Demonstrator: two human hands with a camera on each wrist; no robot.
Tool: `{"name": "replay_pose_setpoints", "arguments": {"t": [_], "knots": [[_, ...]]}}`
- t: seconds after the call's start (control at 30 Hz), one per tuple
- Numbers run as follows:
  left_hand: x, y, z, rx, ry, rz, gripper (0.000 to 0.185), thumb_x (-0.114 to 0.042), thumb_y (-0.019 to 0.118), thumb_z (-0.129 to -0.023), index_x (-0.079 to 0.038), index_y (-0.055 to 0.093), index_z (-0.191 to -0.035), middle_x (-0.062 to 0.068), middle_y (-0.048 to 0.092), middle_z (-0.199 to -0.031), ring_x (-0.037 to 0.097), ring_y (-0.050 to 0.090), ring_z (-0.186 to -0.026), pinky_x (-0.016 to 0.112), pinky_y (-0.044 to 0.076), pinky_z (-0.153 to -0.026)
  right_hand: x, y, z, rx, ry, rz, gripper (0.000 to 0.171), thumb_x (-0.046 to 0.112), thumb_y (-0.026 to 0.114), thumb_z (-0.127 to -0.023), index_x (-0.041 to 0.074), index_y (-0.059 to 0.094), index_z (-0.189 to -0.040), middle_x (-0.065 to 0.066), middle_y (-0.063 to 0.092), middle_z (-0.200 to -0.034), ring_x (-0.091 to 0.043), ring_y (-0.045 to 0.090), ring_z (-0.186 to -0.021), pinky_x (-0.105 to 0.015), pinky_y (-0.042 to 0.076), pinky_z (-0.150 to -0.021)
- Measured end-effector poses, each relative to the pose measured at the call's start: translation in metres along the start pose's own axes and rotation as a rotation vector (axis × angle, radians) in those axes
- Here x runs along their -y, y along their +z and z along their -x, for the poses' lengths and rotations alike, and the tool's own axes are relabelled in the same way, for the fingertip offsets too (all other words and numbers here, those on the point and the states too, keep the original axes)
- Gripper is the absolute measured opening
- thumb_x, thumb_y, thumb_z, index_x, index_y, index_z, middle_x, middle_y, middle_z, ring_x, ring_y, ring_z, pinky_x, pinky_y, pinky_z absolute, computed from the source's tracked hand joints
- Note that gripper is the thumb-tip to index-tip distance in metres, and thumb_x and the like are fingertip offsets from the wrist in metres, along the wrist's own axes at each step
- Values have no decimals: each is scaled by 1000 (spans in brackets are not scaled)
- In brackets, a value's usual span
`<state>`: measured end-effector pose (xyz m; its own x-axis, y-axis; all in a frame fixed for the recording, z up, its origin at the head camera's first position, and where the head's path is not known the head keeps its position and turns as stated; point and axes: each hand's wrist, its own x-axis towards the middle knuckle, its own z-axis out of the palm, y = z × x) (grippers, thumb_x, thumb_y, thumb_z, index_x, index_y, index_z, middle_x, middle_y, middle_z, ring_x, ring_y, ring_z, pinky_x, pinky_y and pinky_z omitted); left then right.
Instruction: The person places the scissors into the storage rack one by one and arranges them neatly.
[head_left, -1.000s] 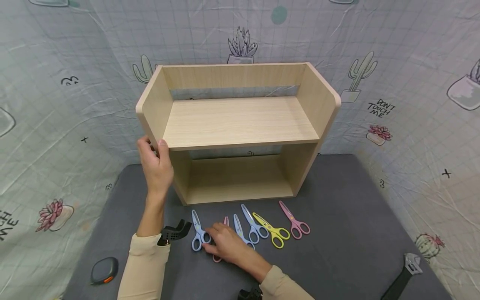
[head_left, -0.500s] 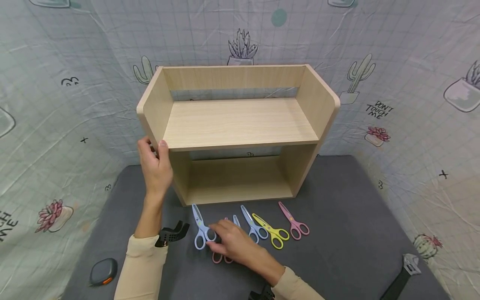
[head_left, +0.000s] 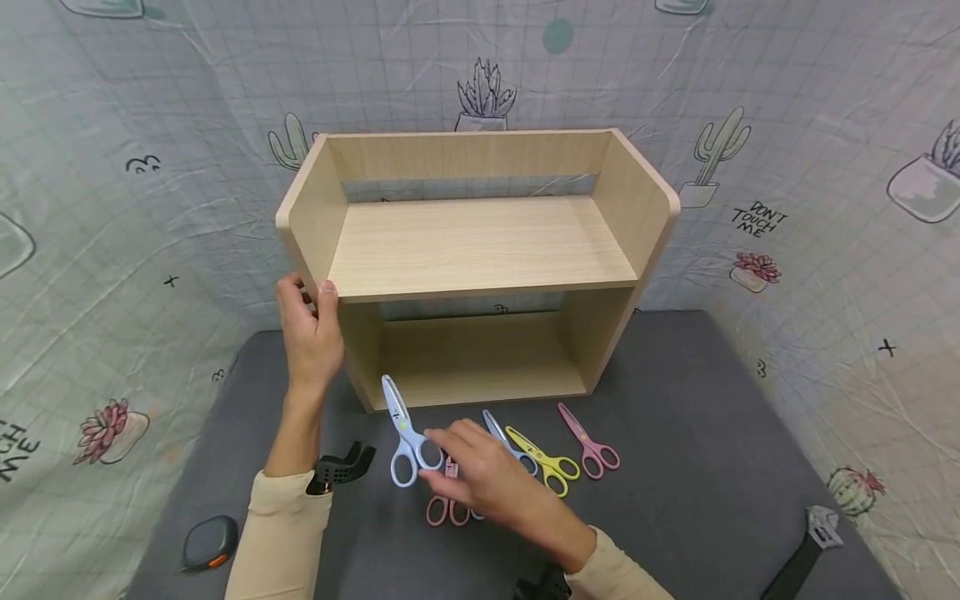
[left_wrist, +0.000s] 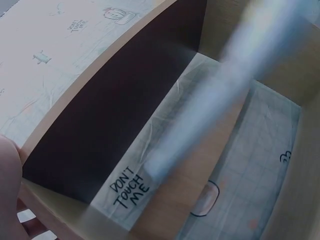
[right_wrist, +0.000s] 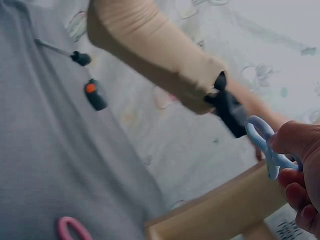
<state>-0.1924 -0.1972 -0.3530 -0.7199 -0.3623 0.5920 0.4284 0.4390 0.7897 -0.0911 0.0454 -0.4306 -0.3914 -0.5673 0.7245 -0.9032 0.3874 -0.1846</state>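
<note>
Wooden shelf (head_left: 480, 250) stands at the back of the grey mat (head_left: 675, 467), two open tiers facing the person. Left hand (head_left: 313, 333) grips the shelf's front-left edge, thumb on the front face, fingers curled round the side panel. Right hand (head_left: 480, 475) pinches the blue scissors (head_left: 405, 433) by the handle loops, lifted clear of the mat. Long axis runs near-far: blades point up-left toward the lower tier opening just beyond, handles toward the person. Right hand is the nearer one to that opening. Pink scissors (head_left: 447, 508) lie under the right hand; blue pair (head_left: 510, 437), yellow (head_left: 543, 462) and pink (head_left: 590, 442) lie to its right.
</note>
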Motion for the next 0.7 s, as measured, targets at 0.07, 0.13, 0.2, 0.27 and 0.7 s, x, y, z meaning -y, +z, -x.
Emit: {"name": "replay_pose_setpoints", "arguments": {"t": [0.07,0.13,0.2,0.27,0.7], "knots": [[-1,-1,0,10,-1,2,45,-27,47,-102,9,43,-129,-6,42,-110,6,44,-91,27,37,-75,0,-8,-5,-11,1,5,38,25,77,-87,2,67,-117,-2,63,-94,-11,59,-86,-17,50,-75],[-1,-1,0,22,-1,9,45,-27,47,-102,9,42,-129,-4,43,-111,6,44,-92,27,37,-74,-1,-16,-9,-30,-2,16,39,25,76,-88,2,67,-117,-3,64,-95,-12,59,-86,-17,52,-75],[-1,-2,0,32,0,15,45,-26,47,-103,9,42,-129,-1,44,-111,7,44,-92,28,38,-74,-2,-22,-15,-53,-9,21,39,25,77,-88,1,68,-117,-4,66,-96,-12,60,-85,-18,53,-75],[-1,-2,0,40,4,18,45,-26,47,-103,10,42,-130,1,44,-112,8,44,-92,28,38,-75,-5,-28,-20,-74,-21,29,39,24,77,-88,1,68,-117,-5,66,-96,-12,60,-84,-18,53,-75],[1,-3,0,34,13,10,46,-27,47,-103,9,41,-131,4,44,-113,6,44,-92,28,37,-74,-28,-46,-70,-132,-4,34,43,15,83,-81,-5,68,-116,-10,66,-94,-15,59,-82,-19,54,-73]]}}
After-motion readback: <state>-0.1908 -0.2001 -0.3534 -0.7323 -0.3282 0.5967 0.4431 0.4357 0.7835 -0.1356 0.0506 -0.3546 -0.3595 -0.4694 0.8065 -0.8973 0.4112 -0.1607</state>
